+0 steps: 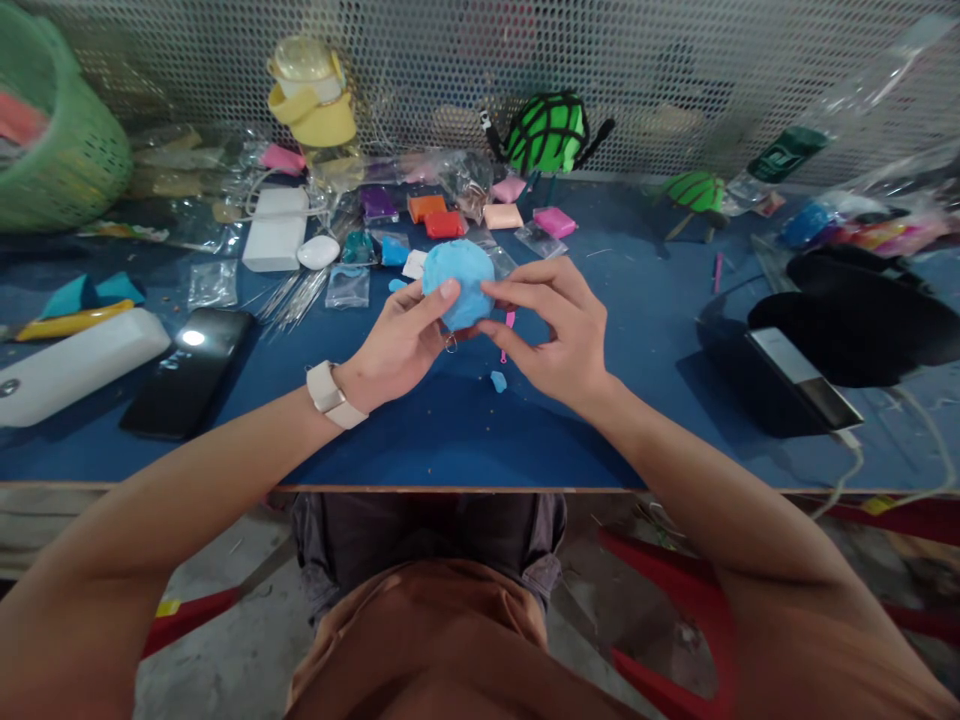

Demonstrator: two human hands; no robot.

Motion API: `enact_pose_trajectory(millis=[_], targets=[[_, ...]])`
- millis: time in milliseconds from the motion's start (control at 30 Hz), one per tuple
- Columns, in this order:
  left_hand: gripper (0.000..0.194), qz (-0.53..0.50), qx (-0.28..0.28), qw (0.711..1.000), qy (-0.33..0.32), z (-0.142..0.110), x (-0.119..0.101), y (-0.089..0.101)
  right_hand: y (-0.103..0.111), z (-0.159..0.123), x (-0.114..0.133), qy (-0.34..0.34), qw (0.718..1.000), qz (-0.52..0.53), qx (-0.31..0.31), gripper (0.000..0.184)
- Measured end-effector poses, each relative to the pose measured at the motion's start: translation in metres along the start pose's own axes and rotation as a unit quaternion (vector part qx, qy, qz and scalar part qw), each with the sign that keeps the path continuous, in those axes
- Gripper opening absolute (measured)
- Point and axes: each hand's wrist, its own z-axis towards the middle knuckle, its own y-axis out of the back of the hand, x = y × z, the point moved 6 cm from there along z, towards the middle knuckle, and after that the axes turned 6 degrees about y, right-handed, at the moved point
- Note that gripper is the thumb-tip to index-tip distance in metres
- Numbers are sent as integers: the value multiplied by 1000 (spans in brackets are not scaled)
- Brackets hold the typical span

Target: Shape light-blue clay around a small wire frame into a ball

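Observation:
A round, light blue piece of modelling clay (461, 280) is held up above the table between both hands. My left hand (401, 345) grips it from the left, thumb across its front face. On its right edge my right hand (559, 330) pinches the rim with thumb and fingertips. A thin wire loop (451, 344) shows just below the clay. Under the hands lie a small blue clay scrap (499, 381) and a pink modelling tool (505, 345), partly hidden by my right fingers.
Clay packets, such as a red one (445, 224), lie behind the hands. Left are wires (296, 297), a phone (191, 370) and a green basket (52, 130). A green-and-black clay model (547, 135) stands at the mesh wall. A power bank (806, 380) lies right.

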Motion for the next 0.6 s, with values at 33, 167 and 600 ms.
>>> enact_pose_trajectory(millis=[33, 167, 600], targets=[[42, -6, -4, 1000, 2, 0, 0, 1, -1, 0, 0, 0, 1000, 0, 1, 40], [49, -25, -16, 999, 15, 2, 3, 3, -1, -1, 1, 11, 1000, -12, -3, 37], [46, 36, 14, 999, -25, 3, -3, 2, -1, -2, -5, -74, 996, 30, -36, 22]])
